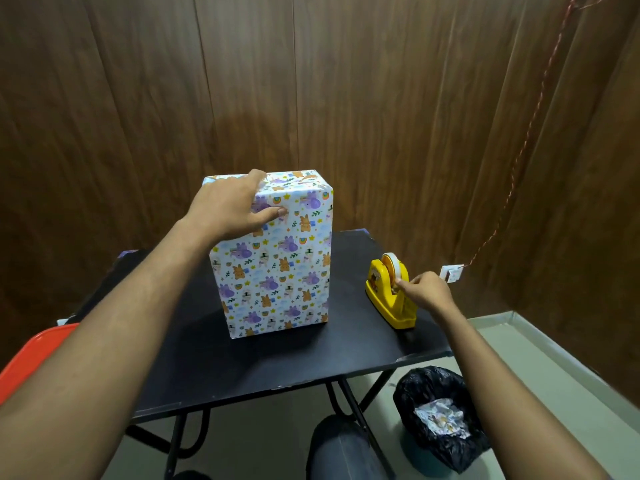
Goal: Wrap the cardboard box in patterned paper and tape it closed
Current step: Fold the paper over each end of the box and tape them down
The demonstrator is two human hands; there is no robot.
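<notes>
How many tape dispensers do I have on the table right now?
1. The yellow tape dispenser stands on the black table, right of the wrapped box, with the right hand pinching at its tape. The box could hide something behind it.

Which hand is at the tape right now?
The right hand, pinching at the yellow tape dispenser on the black table. The left hand instead rests on the top edge of the wrapped box.

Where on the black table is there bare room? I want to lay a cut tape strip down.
Free: the table's near edge before the wrapped box, and the strip between box and tape dispenser. Crowded: the right edge, around dispenser and right hand.
</notes>
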